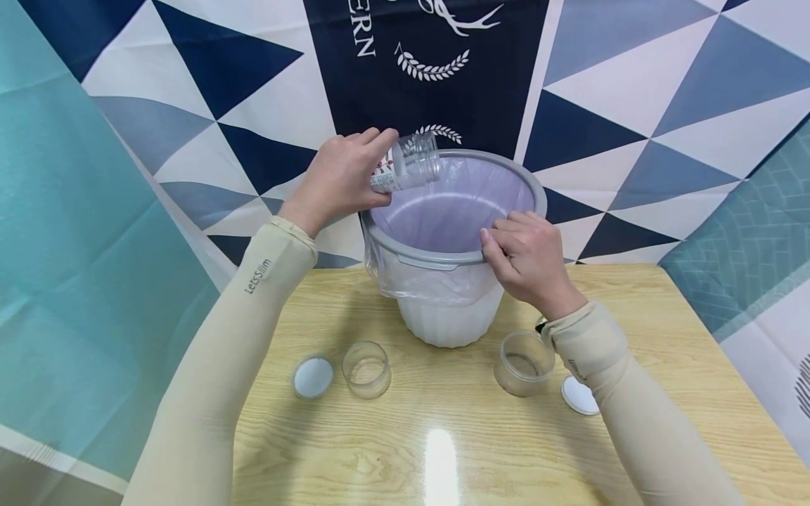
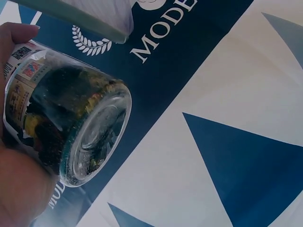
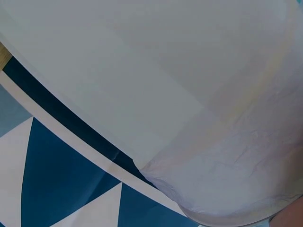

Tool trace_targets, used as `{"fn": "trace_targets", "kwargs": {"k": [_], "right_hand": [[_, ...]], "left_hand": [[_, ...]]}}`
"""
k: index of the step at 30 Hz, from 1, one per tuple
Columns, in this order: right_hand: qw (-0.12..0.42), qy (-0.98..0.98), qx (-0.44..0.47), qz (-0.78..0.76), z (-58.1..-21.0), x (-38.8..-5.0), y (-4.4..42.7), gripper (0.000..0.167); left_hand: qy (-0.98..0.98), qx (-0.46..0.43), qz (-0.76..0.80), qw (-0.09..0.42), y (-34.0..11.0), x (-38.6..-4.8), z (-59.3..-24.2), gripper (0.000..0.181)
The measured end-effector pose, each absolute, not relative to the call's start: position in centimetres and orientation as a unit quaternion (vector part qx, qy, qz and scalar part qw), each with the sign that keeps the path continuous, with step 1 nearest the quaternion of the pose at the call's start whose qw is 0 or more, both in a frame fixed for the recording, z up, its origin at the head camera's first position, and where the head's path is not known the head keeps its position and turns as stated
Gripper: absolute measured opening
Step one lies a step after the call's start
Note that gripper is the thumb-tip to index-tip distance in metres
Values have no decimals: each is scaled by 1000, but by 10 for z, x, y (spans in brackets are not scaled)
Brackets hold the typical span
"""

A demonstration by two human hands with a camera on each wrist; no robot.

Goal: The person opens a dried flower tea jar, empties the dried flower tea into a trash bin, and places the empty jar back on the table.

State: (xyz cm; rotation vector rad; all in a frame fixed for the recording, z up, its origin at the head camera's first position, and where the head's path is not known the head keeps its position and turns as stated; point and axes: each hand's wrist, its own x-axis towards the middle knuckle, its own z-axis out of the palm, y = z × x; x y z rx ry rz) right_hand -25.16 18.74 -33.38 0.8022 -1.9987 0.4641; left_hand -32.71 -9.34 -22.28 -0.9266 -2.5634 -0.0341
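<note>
My left hand (image 1: 351, 172) grips a clear jar (image 1: 411, 165) with a printed label. The jar lies tilted on its side, its open mouth facing right over the trash bin (image 1: 449, 320). In the left wrist view the jar's round base (image 2: 97, 137) faces the camera, and dark and yellow patches show through its side. My right hand (image 1: 528, 260) holds the bin's grey rim (image 1: 436, 258) at the front right, fingers curled over it. A pale purple liner (image 1: 458, 200) covers the bin's inside. The right wrist view shows mostly the bin's pale wall (image 3: 118, 71).
Left of the bin, a clear round container (image 1: 367, 391) stands beside a white lid (image 1: 313, 377) on the wooden table (image 1: 380, 457). Another clear container (image 1: 515, 385) and white lid (image 1: 579, 395) lie on the right. A patterned cloth (image 1: 607, 119) hangs behind the bin.
</note>
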Motion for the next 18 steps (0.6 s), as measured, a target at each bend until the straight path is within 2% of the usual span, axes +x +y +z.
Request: {"fn": "trace_targets", "kwargs": {"k": [10,18], "right_hand": [[450,-812,320,189,-334,-252,187,52],[456,-807,322,192,-335,-253,187,52]], "left_hand": [[-908,-345,3,240,-92,-331,-224,73],[-909,-332,26,250,-90,-329,-210,75]]}}
